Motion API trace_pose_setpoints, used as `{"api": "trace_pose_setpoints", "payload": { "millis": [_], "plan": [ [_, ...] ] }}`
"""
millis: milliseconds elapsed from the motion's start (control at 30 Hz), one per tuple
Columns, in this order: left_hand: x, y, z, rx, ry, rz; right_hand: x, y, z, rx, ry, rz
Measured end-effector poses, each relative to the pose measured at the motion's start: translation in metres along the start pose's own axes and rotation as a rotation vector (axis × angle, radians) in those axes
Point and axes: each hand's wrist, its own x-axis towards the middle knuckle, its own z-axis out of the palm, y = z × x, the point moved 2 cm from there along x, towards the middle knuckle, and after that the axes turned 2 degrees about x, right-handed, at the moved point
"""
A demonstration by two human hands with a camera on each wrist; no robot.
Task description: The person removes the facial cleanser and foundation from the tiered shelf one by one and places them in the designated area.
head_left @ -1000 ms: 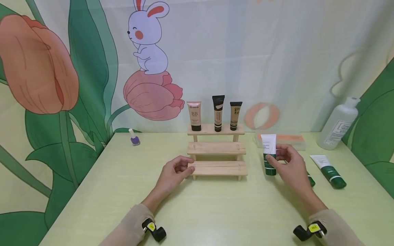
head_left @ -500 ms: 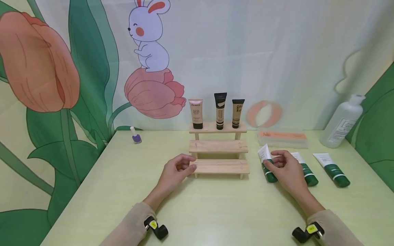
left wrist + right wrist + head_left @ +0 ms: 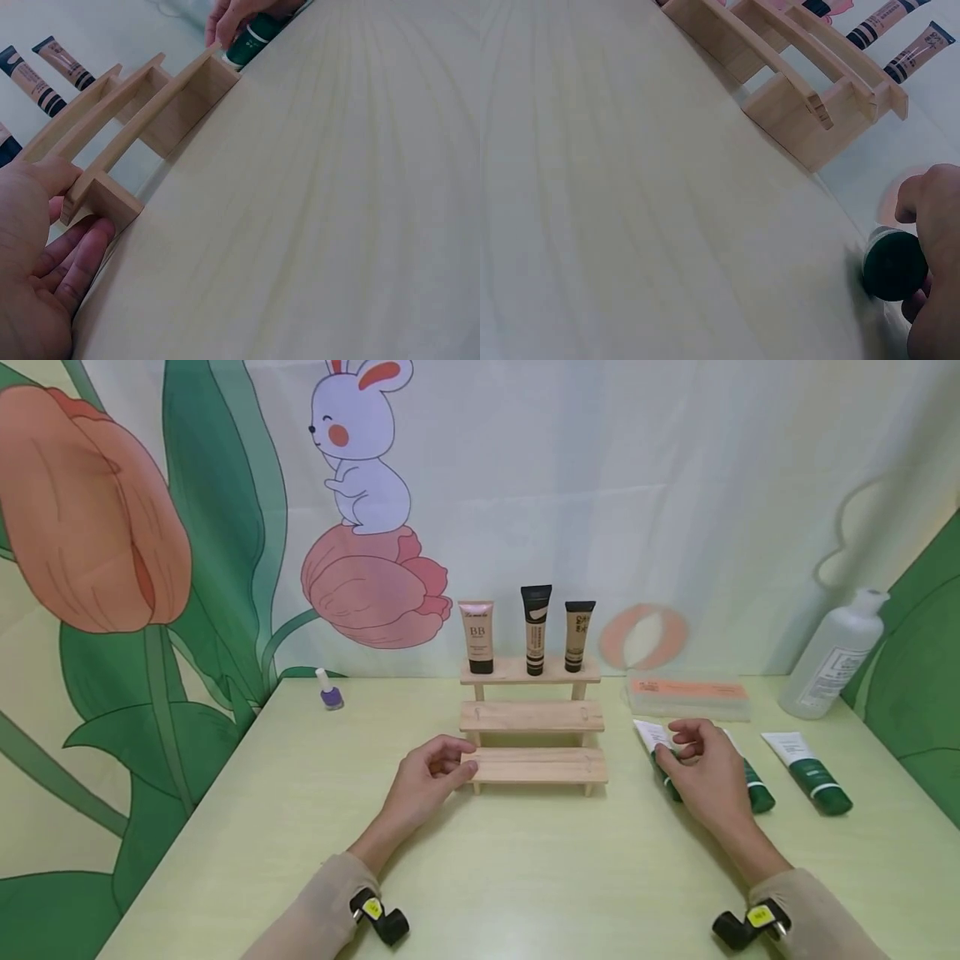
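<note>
A three-step wooden rack [image 3: 532, 764] stands mid-table. My left hand [image 3: 431, 777] grips the left end of its lowest step; the left wrist view shows the thumb on top and the fingers [image 3: 82, 259] underneath. On the top step stand a pink BB cream tube [image 3: 478, 639], a black-capped tube [image 3: 535, 635] and a smaller tan tube [image 3: 577, 639]. To the right of the rack, a white-and-green squeeze tube [image 3: 648, 735] lies on the table. My right hand [image 3: 708, 772] is over it, fingers loosely bent, hiding part of it. In the right wrist view its green cap [image 3: 895, 265] shows below the thumb.
Another white-and-green tube [image 3: 757, 789] lies partly behind the right hand, and a third tube [image 3: 810, 777] farther right. Behind them are a clear flat box [image 3: 690, 702] and a white bottle [image 3: 832, 656]. A purple nail polish bottle [image 3: 330, 695] stands at the back left.
The white-and-green tube in my right hand went from upright to lying on the table. The right fingers have since loosened and lifted slightly. My left hand stays at the rack.
</note>
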Motion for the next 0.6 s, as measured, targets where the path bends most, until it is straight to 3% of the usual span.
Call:
{"api": "trace_pose_setpoints", "payload": {
  "millis": [300,600],
  "plan": [
    [0.000,-0.002,-0.001,0.001,-0.004,0.004,0.011,-0.007,-0.008,0.047,0.048,0.016],
    [-0.001,-0.001,-0.002,0.002,-0.001,-0.007,0.033,-0.042,-0.007,0.315,0.011,-0.046]
  ]
}}
